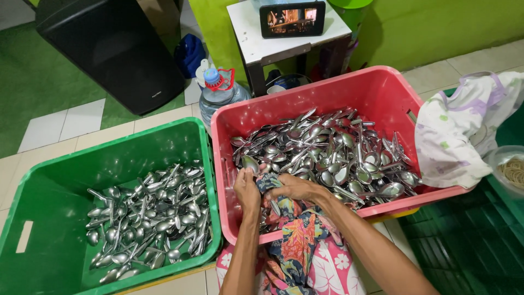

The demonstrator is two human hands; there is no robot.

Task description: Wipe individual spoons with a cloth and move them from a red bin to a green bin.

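Note:
A red plastic crate holds a heap of metal spoons. My left hand grips one spoon by the handle at the crate's near left. A colourful patterned cloth is closed in my right hand, its end pressed against that spoon; the rest trails over the crate's front rim onto my lap. To the left, a green crate holds several more spoons.
A water bottle stands behind the crates. A small white table carries a phone with a lit screen. A black speaker stands at back left. A light patterned cloth and a container of rubber bands lie at right.

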